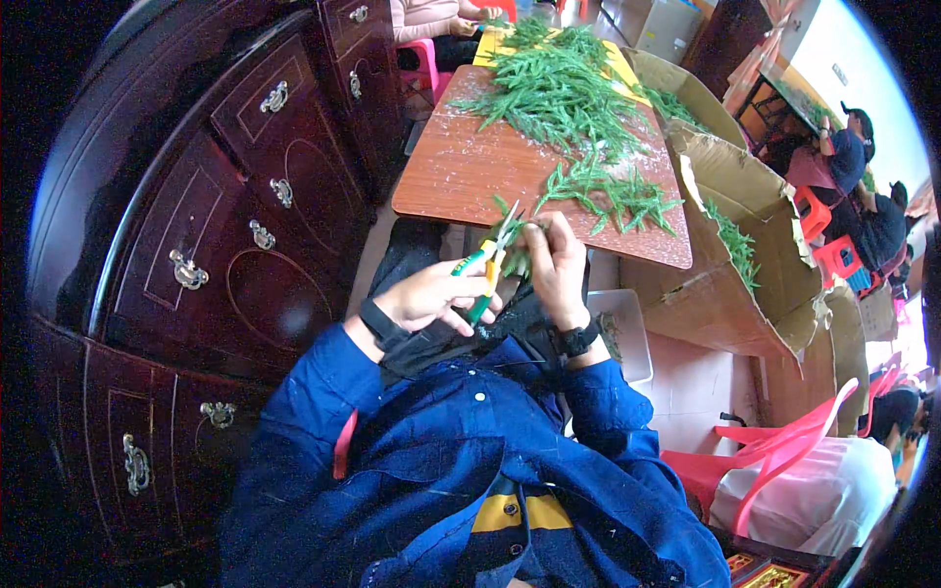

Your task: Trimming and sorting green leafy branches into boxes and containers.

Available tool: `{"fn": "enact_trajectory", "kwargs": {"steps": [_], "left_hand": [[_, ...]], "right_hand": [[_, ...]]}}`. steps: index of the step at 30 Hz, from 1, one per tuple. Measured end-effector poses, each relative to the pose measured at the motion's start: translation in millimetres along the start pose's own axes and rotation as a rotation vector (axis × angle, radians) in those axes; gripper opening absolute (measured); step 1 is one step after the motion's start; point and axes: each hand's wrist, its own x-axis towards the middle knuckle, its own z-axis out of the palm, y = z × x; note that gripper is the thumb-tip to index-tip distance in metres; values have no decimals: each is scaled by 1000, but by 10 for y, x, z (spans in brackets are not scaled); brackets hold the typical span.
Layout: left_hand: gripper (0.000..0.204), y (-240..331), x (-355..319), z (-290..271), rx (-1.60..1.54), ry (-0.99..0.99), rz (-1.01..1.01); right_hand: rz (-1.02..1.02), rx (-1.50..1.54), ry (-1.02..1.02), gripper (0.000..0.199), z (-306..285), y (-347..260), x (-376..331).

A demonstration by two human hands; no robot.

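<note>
My left hand (438, 296) is closed around the green-and-yellow handles of a pair of snips (492, 263). Their pointed metal blades stand slightly apart and aim up toward the table edge. My right hand (557, 267) pinches a green artificial sprig (517, 237) close beside the blades; its fingers cover part of it. Both hands are over my lap, just in front of the brown table (441, 162). A large heap of green sprigs (559, 93) covers the table's far part, and a few loose sprigs (618, 196) lie nearer its front right corner.
Dark wooden cabinets (225, 196) line the left side. Open cardboard boxes (725, 304) with green sprigs stand right of the table. A whitish plastic bin (627, 328) sits low under its right side. Pink chairs (784, 441) and other people are around; one sits at the far left end.
</note>
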Motion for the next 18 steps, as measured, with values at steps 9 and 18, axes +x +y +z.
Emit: {"fn": "enact_trajectory", "kwargs": {"steps": [9, 18], "left_hand": [[44, 137, -155, -253, 179, -152, -138], [36, -23, -74, -125, 254, -21, -9]], "right_hand": [[-584, -697, -220, 12, -170, -56, 61], [-546, -602, -99, 3, -89, 22, 37]]}}
